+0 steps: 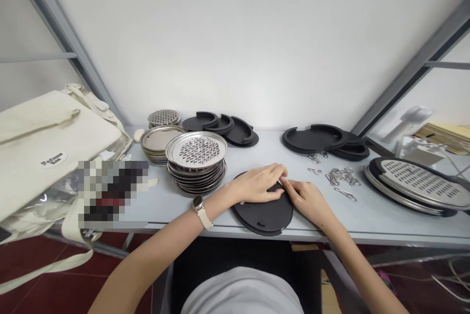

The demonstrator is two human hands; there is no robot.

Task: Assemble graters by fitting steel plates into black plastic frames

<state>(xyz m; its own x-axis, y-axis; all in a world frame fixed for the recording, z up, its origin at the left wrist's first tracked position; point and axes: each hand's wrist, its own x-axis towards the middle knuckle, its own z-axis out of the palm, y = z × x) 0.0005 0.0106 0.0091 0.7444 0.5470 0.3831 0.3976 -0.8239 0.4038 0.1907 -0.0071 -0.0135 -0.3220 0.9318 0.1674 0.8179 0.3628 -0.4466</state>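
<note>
A black round plastic base (pixel 266 213) lies on the table in front of me, close to the front edge. My left hand (pixel 259 184), with a watch on its wrist, reaches over its upper part, fingers bent at the far right rim and thumb apart below them. My right hand (pixel 303 197) is closed at the base's right rim, its fingertips meeting those of my left. Whatever small part may be between the fingertips is hidden. Right of my hands lie loose metal spring clips (pixel 343 177). To the left stands a stack of round metal grater plates (pixel 196 150).
Other stacked metal discs (pixel 161 139) and a smaller grater plate (pixel 163 117) stand behind left. Black bases lie at the back left (pixel 240 130) and back right (pixel 312 139). Assembled graters (pixel 422 182) are on the right. A cream bag (pixel 55 138) sits at far left.
</note>
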